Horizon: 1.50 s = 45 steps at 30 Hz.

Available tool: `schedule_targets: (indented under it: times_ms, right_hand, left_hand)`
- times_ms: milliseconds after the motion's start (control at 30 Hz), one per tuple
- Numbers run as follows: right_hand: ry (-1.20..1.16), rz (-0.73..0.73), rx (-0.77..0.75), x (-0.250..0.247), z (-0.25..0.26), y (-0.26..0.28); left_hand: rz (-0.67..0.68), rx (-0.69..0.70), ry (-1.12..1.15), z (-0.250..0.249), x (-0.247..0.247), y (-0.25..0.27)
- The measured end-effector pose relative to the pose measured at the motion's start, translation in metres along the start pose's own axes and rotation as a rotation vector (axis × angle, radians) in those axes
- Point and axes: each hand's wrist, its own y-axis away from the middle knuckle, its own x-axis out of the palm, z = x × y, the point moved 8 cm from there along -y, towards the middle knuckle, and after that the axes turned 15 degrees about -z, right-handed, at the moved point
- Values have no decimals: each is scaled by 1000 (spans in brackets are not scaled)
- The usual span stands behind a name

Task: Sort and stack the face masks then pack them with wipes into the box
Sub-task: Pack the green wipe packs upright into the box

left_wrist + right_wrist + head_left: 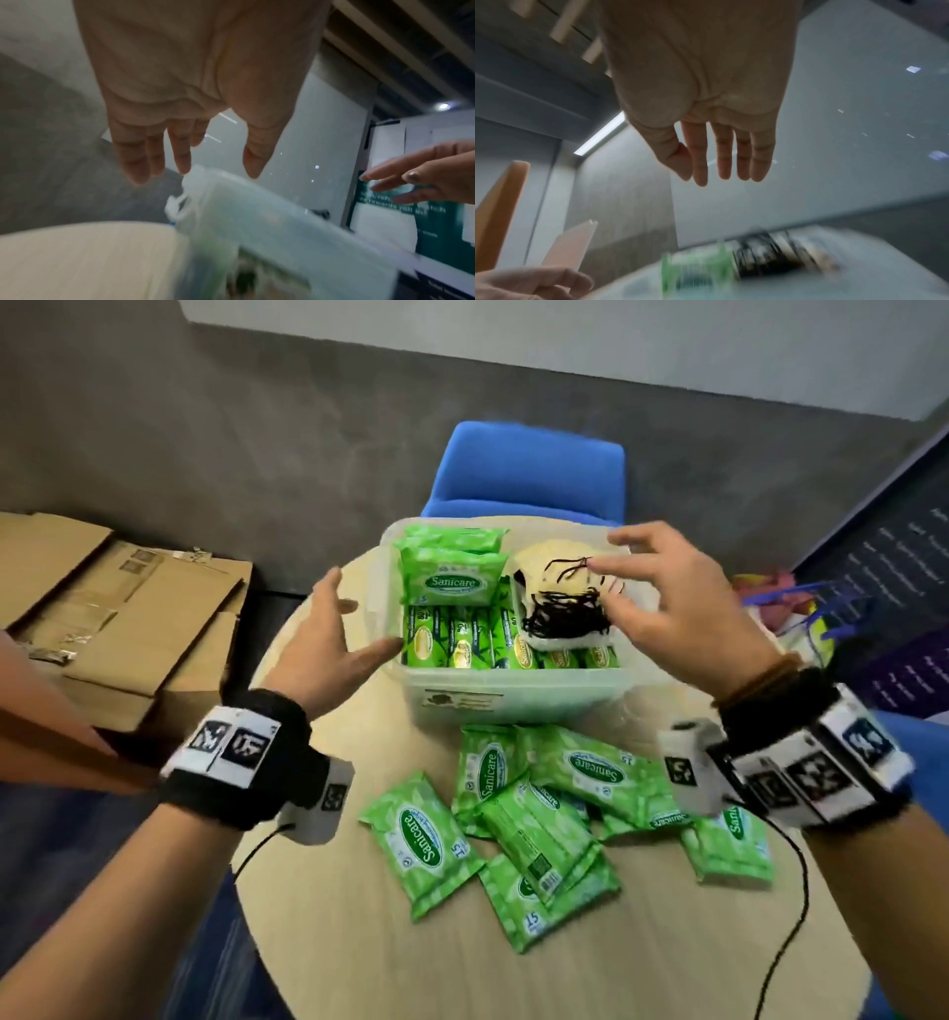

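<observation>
Both hands, left hand (328, 642) and right hand (683, 603), hover released; next, wipes packs (539, 819) should slot flat beside the masks (560, 603) in the box (513, 693).

1 box (513, 695); 1 mask stack (560, 603); 7 loose wipe packs (534, 824) on table.

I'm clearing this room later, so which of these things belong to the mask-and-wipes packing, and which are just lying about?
Part of the job:
- clear plastic box
- stack of face masks in the box
- wipes packs in the box
- loose wipes packs on the round table
- left hand and right hand, both open

Lying about:
- flattened cardboard boxes
- blue chair
- coloured bags
</observation>
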Motion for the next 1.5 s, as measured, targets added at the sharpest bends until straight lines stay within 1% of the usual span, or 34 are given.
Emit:
schedule_targets:
  times_ms: [33, 67, 100, 167, 233, 300, 333, 400, 433, 567, 633, 667, 733, 800, 867, 967, 1000, 1067, 1100, 1167, 1267, 1300, 1367, 1433, 1500]
  right_hand:
    - [-38, -19, 16, -5, -9, 28]
    - [-60, 0, 70, 1, -23, 55]
    - [-65, 56, 143, 13, -37, 85]
    - [-35, 233, 261, 53, -61, 142]
    - [9, 419, 318, 96, -73, 196]
    - [66, 549, 334, 127, -74, 238]
    - [110, 572, 312, 137, -73, 252]
    - [180, 541, 270, 144, -67, 268]
    - [187, 511, 266, 146, -66, 273]
    - [130, 412, 262, 150, -62, 278]
    - [83, 432, 278, 149, -63, 277]
    - [37, 446, 314, 147, -66, 275]
    - [-147, 428, 453, 134, -76, 269]
    - [-354, 318, 579, 115, -93, 260]
    - [-498, 239, 696, 96, -113, 260]
    - [-662, 212, 855, 84, -136, 273]
    - [-738, 191, 917, 82, -139, 277]
    - [-957, 143, 1103, 79, -139, 288]
    - [-1066, 141, 1175, 77, -135, 291]
    - [-1229, 168, 1247, 75, -122, 292]
    - [-1352, 258, 1284, 76, -102, 292]
    - [-1351, 298, 1273, 78, -96, 292]
    - [-1343, 342, 1236, 81, -84, 291]
    - [-1308, 344, 1186, 80, -75, 289]
    - [-1249, 389, 1062, 78, -64, 283]
  left_hand:
    - [-21, -18, -4, 13, 3, 24]
    - [-25, -43, -22, 28, 10, 46]
    - [-8, -96, -55, 46, 21, 70]
    - [43, -276, -171, 84, 46, 112]
    - [92, -440, -273, 112, 69, 150]
    - [97, -544, -289, 129, 90, 178]
    - [76, -569, -275, 133, 97, 188]
    - [-11, -590, -229, 133, 106, 201]
    - [-52, -595, -205, 131, 108, 205]
    - [-131, -655, -47, 129, 107, 216]
    - [-143, -701, 52, 135, 107, 224]
    - [-143, -720, 88, 139, 107, 228]
    - [-155, -730, 166, 141, 105, 237]
    - [-163, -737, 252, 139, 100, 245]
    - [-140, -730, 334, 133, 97, 252]
    - [-119, -692, 448, 111, 92, 260]
    - [-117, -675, 475, 103, 92, 262]
    - [-126, -636, 502, 87, 93, 264]
    - [-129, -620, 518, 79, 96, 264]
    - [-103, -620, 564, 64, 106, 266]
    - [44, -662, 637, 38, 132, 268]
    - [100, -674, 666, 28, 140, 269]
    - [171, -671, 706, 10, 153, 270]
    - [194, -616, 650, -1, 158, 270]
    - [160, -539, 582, -3, 159, 270]
